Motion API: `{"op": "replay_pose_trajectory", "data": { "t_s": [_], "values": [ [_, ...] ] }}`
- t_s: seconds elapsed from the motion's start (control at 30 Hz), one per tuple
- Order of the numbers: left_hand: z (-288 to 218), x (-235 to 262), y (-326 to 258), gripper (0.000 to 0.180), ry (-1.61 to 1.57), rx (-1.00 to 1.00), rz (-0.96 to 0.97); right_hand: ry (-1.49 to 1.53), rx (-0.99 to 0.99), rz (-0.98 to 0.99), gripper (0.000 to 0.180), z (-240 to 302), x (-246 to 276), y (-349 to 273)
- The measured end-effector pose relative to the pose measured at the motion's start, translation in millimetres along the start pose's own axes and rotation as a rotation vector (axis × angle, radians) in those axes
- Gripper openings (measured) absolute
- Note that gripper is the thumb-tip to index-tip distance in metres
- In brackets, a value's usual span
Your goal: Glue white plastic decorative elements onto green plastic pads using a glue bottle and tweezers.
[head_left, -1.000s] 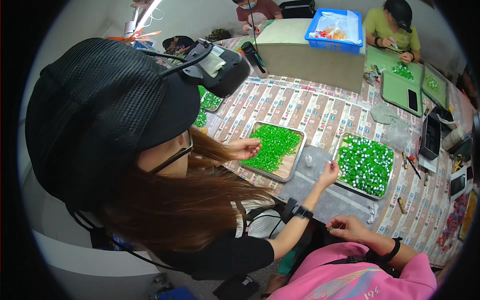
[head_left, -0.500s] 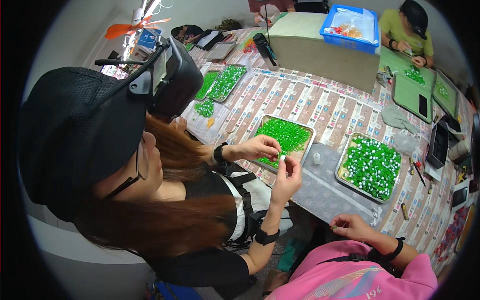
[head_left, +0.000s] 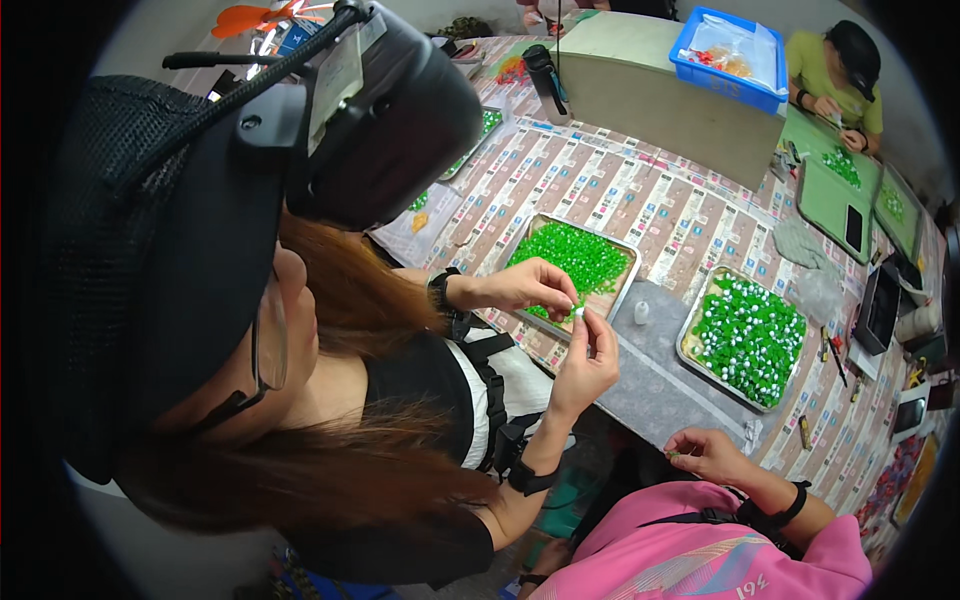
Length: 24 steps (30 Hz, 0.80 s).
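My right hand (head_left: pixel 708 456) is closed in a pinch near the table's front edge. A small greenish piece (head_left: pixel 672 455) shows at its fingertips, too small to tell its kind. Low in the picture, what seems to be my left hand (head_left: pixel 549 557) shows beside my pink shirt; its fingers cannot be made out. Nearest my right hand is a metal tray (head_left: pixel 683 352) heaped with green and white small pieces (head_left: pixel 752 340). On my left, a co-worker in a black cap holds a small white-and-green piece (head_left: pixel 578 311) between both hands' fingertips.
Before the co-worker stands another tray (head_left: pixel 634 275) of green pieces. A small white bottle (head_left: pixel 641 312) stands between the trays on a grey mat (head_left: pixel 655 385). Farther back are a dark flask (head_left: pixel 546 84), a cardboard-coloured box (head_left: pixel 660 110) and a blue basket (head_left: pixel 730 88). Another person works at far right.
The view has shifted, and the co-worker's cap and head camera now loom larger at left. The co-worker's fingers have moved slightly on the small piece. My right hand keeps its pinch.
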<state>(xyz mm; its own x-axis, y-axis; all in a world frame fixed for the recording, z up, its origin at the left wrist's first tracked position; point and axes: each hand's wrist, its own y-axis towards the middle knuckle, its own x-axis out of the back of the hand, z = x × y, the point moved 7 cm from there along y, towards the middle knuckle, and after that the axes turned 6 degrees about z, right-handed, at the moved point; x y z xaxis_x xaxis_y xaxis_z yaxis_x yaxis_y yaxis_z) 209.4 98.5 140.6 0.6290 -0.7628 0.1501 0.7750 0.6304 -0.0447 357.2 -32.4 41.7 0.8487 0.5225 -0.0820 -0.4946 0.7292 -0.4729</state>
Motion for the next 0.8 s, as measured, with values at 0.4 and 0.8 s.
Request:
{"op": "replay_pose_trajectory", "data": {
  "t_s": [0.4, 0.8],
  "values": [
    [-23.3, -2.8, 1.0, 0.014, 0.075, 0.012, 0.009, -0.035, -0.03, 0.0, 0.017, 6.2, 0.4, 6.1],
    [-8.9, -0.9, -1.9, 0.012, 0.193, -0.05, -0.056, -0.046, -0.024, 0.003, 0.017, 7.1, 2.7, 5.4]
  ]
}}
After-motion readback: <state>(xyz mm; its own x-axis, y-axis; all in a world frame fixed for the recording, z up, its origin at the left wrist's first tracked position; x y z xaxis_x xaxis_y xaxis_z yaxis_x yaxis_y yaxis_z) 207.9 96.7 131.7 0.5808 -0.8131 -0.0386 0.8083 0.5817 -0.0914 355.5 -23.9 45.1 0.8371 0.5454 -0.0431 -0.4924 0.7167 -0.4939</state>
